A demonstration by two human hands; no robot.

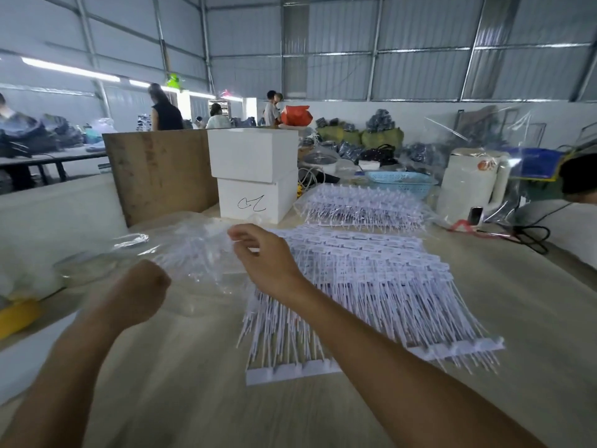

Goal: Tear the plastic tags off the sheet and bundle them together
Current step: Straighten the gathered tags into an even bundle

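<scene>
A pale wooden table (484,318) spreads under both hands and carries everything else. Beyond the left hand stands a brown board (161,169), and just past the right hand two white boxes (255,179) sit stacked, the lower one marked with a pen scribble. To the right of the right hand, reaching under its forearm, lie the sheets of white plastic tags (365,286), overlapping in a wide fan with the tag heads away from the person and the thin tails pointing toward them, joined to white bars at the near edge. A second pile of tags (361,205) rests farther off, beyond and to the right of that hand, with a light blue basket (400,181) behind it. Between the two hands and spreading to the left lies a crumpled clear plastic bag (181,253), blurred, with some tags seemingly inside. The right hand (261,253) hovers over the bag's far edge, its fingers loosely curled toward the thumb; whether they pinch the film I cannot tell. The left hand (145,292) is clenched into a fist at the bag's near edge; what it grips is hidden.
</scene>
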